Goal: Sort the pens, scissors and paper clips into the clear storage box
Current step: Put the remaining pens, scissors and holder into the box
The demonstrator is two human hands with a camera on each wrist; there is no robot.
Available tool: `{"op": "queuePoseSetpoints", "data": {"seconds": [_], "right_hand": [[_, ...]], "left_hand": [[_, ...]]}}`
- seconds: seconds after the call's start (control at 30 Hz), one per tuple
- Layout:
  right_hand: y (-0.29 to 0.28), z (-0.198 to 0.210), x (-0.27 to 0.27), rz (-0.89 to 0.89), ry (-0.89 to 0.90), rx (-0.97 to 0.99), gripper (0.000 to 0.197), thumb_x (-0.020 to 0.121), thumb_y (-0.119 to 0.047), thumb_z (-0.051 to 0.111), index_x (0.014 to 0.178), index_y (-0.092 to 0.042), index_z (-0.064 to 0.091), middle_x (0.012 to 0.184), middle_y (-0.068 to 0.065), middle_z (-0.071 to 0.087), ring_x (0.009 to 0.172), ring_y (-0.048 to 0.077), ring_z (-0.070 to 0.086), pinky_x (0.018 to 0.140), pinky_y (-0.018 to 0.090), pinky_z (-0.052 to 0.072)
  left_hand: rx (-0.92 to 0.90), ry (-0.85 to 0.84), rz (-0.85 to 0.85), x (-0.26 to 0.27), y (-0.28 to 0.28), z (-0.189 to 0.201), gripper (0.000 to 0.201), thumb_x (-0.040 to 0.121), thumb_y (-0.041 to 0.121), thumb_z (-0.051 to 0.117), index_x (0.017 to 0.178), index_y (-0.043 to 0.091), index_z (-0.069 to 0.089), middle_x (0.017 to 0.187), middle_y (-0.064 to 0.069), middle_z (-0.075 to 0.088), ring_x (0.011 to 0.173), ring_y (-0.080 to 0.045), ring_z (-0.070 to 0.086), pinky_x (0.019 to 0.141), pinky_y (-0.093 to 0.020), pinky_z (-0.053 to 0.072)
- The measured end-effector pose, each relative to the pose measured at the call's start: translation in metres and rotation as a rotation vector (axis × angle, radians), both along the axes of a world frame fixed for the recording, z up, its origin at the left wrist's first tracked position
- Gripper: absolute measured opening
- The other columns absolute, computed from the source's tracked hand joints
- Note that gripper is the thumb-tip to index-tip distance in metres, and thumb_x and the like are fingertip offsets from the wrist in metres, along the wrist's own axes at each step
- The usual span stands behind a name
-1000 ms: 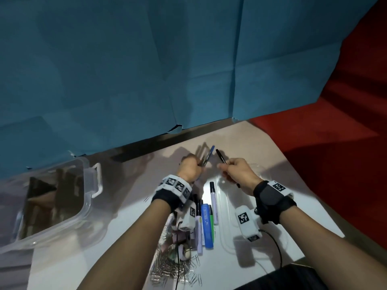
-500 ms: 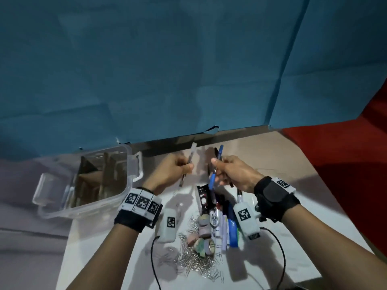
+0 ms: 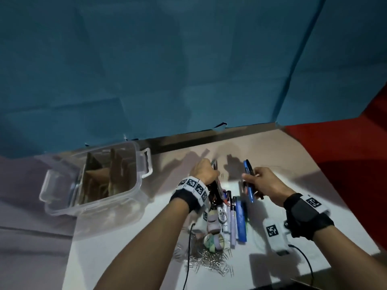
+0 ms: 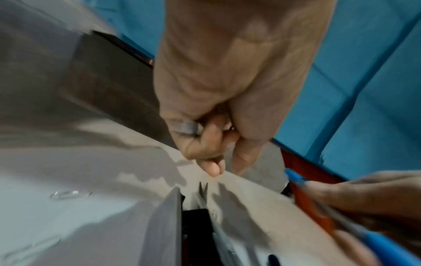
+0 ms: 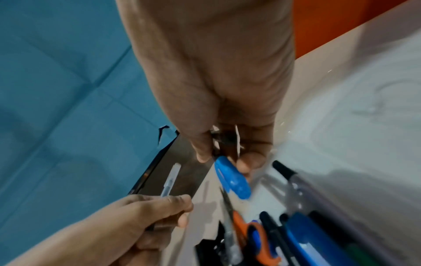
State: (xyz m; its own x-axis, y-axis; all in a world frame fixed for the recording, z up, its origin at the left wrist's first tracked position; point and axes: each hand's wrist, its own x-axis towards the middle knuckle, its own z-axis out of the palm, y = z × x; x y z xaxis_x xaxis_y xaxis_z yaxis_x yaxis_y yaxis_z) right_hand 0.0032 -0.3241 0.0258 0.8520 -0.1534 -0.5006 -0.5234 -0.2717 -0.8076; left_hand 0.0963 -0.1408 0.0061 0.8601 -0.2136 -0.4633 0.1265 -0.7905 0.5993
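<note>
The clear storage box (image 3: pixel 144 164) with cardboard dividers stands at the left of the table. My left hand (image 3: pixel 209 168) grips a clear pen (image 5: pixel 169 181) above the far end of the pile, to the right of the box. My right hand (image 3: pixel 254 178) pinches a blue pen (image 3: pixel 248 176) together with a dark pen, right of the left hand. Under the hands lie several pens (image 3: pixel 232 216), orange-handled scissors (image 5: pixel 252 232) and a heap of paper clips (image 3: pixel 209 262). In the left wrist view my left hand (image 4: pixel 216 158) has curled fingers.
Tape rolls (image 3: pixel 213 239) sit among the pens and clips. A clear lid (image 5: pixel 353 108) lies flat on the table to the right. A blue cloth wall (image 3: pixel 188 70) backs the table, and a red surface (image 3: pixel 345 153) borders its right edge.
The blue pen went from my left hand into my right hand, beside the dark pen. My left hand kept the clear pen. Both hands have shifted a little to the right.
</note>
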Motion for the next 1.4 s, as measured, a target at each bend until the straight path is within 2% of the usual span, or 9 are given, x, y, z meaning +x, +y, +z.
{"op": "queuePoseSetpoints", "data": {"seconds": [0.1, 0.33, 0.47, 0.6, 0.73, 0.97, 1.13, 1.27, 1.4], "right_hand": [[-0.020, -0.004, -0.018, -0.052, 0.003, 0.019, 0.025, 0.100, -0.027, 0.057, 0.100, -0.002, 0.055, 0.077, 0.018, 0.068, 0.054, 0.020, 0.062, 0.044, 0.025, 0.043], [-0.036, 0.000, -0.029, -0.108, -0.002, 0.034, 0.020, 0.101, -0.026, 0.054, 0.096, -0.007, 0.053, 0.072, 0.017, 0.070, 0.056, 0.023, 0.062, 0.045, 0.028, 0.043], [-0.035, 0.012, -0.025, -0.107, -0.019, 0.034, 0.019, 0.102, -0.025, 0.053, 0.096, -0.007, 0.052, 0.069, 0.015, 0.069, 0.054, 0.023, 0.061, 0.043, 0.025, 0.043], [-0.022, 0.027, -0.009, -0.061, -0.031, 0.054, 0.022, 0.100, -0.025, 0.056, 0.100, -0.003, 0.057, 0.077, 0.012, 0.065, 0.068, 0.023, 0.068, 0.064, 0.041, 0.057], [0.018, 0.047, 0.015, 0.070, -0.053, 0.074, 0.021, 0.100, -0.019, 0.056, 0.104, 0.001, 0.060, 0.085, 0.011, 0.064, 0.070, 0.019, 0.067, 0.066, 0.035, 0.059], [0.143, 0.087, 0.063, 0.261, -0.086, 0.211, 0.017, 0.098, -0.009, 0.058, 0.106, 0.006, 0.059, 0.096, 0.019, 0.066, 0.082, 0.030, 0.072, 0.059, 0.026, 0.057], [0.250, 0.116, 0.091, 0.412, -0.144, 0.151, 0.018, 0.092, -0.012, 0.068, 0.087, 0.005, 0.062, 0.069, 0.016, 0.063, 0.046, 0.016, 0.058, 0.047, 0.023, 0.049], [0.333, 0.124, 0.104, 0.485, -0.186, 0.148, 0.018, 0.088, -0.010, 0.072, 0.080, 0.002, 0.062, 0.050, 0.002, 0.056, 0.035, 0.005, 0.050, 0.039, 0.015, 0.040], [0.398, 0.123, 0.119, 0.519, -0.178, 0.184, 0.013, 0.093, -0.009, 0.065, 0.087, 0.002, 0.061, 0.063, 0.008, 0.062, 0.043, 0.008, 0.060, 0.049, 0.021, 0.055]], "left_hand": [[0.111, 0.023, -0.085, 0.009, -0.015, -0.012, 0.070, 0.085, 0.018, 0.076, 0.148, 0.023, 0.046, 0.155, 0.001, 0.042, 0.134, -0.026, 0.051, 0.107, -0.040, 0.049], [0.385, 0.121, -0.171, 0.013, -0.024, -0.011, 0.046, 0.081, 0.023, 0.076, 0.120, 0.009, 0.057, 0.089, -0.002, 0.060, 0.075, -0.020, 0.065, 0.053, -0.026, 0.051], [0.302, 0.183, -0.082, 0.014, -0.023, -0.009, 0.051, 0.080, 0.014, 0.074, 0.127, 0.009, 0.055, 0.118, -0.005, 0.065, 0.077, -0.018, 0.062, 0.056, -0.027, 0.052], [0.058, 0.193, 0.016, 0.016, -0.006, 0.009, 0.052, 0.094, 0.019, 0.060, 0.144, 0.015, 0.046, 0.146, -0.004, 0.052, 0.112, -0.024, 0.062, 0.091, -0.031, 0.055], [-0.381, 0.337, 0.237, 0.003, 0.024, 0.040, 0.014, 0.098, 0.020, 0.054, 0.087, 0.011, 0.055, 0.069, -0.003, 0.051, 0.050, -0.010, 0.046, 0.038, -0.022, 0.035], [-0.877, 0.320, 0.500, -0.023, 0.142, 0.103, 0.012, 0.101, 0.010, 0.047, 0.094, 0.002, 0.054, 0.079, -0.016, 0.058, 0.060, -0.022, 0.067, 0.056, -0.033, 0.059], [-0.720, 0.096, 0.688, -0.013, 0.251, 0.140, 0.020, 0.103, 0.011, 0.047, 0.095, 0.000, 0.062, 0.068, -0.016, 0.069, 0.053, -0.023, 0.067, 0.045, -0.031, 0.054], [-0.329, -0.119, 0.721, -0.002, 0.330, 0.141, 0.018, 0.096, 0.003, 0.055, 0.105, -0.007, 0.066, 0.080, -0.018, 0.074, 0.068, -0.031, 0.072, 0.066, -0.044, 0.063], [-0.013, -0.109, 0.645, 0.003, 0.370, 0.132, 0.021, 0.092, 0.010, 0.057, 0.105, -0.005, 0.063, 0.084, -0.017, 0.071, 0.072, -0.029, 0.071, 0.060, -0.036, 0.059]]}}
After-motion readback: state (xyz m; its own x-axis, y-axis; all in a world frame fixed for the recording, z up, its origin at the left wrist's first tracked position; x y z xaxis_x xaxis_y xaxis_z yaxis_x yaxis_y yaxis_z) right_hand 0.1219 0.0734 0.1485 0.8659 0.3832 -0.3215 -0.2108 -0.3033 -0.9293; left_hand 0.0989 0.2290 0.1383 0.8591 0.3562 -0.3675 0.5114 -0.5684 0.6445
